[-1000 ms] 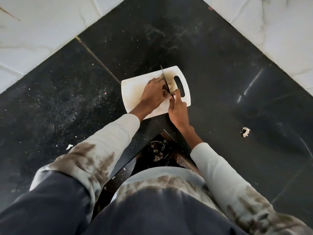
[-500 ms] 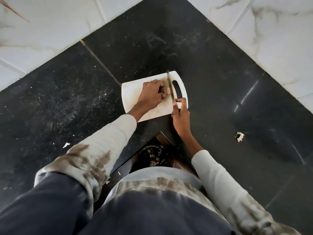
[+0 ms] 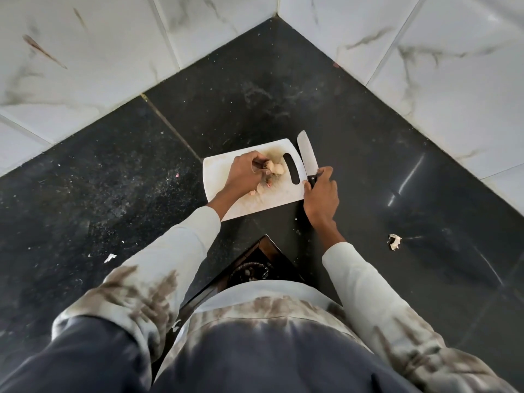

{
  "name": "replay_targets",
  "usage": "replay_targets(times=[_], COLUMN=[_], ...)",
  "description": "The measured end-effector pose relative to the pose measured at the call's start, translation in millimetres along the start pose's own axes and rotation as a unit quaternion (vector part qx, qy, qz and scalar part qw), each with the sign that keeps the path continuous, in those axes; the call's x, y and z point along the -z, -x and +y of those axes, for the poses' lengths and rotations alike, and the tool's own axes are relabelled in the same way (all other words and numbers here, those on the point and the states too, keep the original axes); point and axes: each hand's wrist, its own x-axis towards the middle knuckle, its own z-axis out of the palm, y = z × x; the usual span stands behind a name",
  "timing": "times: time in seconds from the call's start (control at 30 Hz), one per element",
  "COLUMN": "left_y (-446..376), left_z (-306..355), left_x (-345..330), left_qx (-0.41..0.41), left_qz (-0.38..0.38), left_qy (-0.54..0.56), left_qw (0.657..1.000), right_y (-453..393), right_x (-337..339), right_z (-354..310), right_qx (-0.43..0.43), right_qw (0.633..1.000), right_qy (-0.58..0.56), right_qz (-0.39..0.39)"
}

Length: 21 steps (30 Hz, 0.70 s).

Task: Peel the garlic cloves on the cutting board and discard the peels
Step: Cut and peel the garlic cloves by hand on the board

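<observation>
Garlic (image 3: 276,167) under curled left hand (image 3: 246,175) could roll off the board (image 3: 218,177); right hand (image 3: 321,194) grips the knife (image 3: 307,157) at 3 o'clock, which may slip.

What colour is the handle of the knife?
Black, seen in the head view: knife handle in the right hand.

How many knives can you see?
1. The knife lies along the right edge of the cutting board, with the right hand gripping its black handle.

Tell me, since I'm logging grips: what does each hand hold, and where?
Right hand grips the knife by its black handle. Left hand curls over the garlic cloves; its hold cannot be told.
</observation>
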Motion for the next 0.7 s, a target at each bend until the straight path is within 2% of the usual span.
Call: replay_targets(times=[0.13,0.3,0.37,0.47,0.53,0.6,0.7], left_y=[-0.2,-4.8,-6.1,-7.1,-8.2,-8.3,-7.3], left_z=[4.2,4.9,7.2,8.3,5.3,3.1,1.4], left_x=[2.1,2.6,4.0,7.1,8.7,10.8,14.5], left_qx=[0.011,0.036,0.038,0.039,0.044,0.055,0.067], left_qz=[-0.007,-0.007,-0.009,-0.021,-0.022,-0.010,0.000], left_qy=[0.015,0.068,0.086,0.106,0.123,0.134,0.160], left_qw=[1.000,0.997,0.996,0.993,0.991,0.989,0.985], right_y=[-6.2,-13.5,-17.1,-24.8,-30.5,-33.3,-33.5], right_x=[-6.1,-12.6,-16.3,-17.7,-17.0,-17.5,-23.0], right_z=[1.8,-6.1,-15.7,-37.9,-49.2,-55.4,-58.1], right_qx=[0.012,0.051,0.079,0.101,0.101,0.111,0.111], right_qw=[1.000,0.993,0.993,0.988,0.964,0.948,0.944], right_qy=[-0.011,0.094,0.067,-0.111,-0.213,-0.238,-0.232], right_qz=[-0.007,0.052,0.055,-0.032,-0.119,-0.180,-0.205])
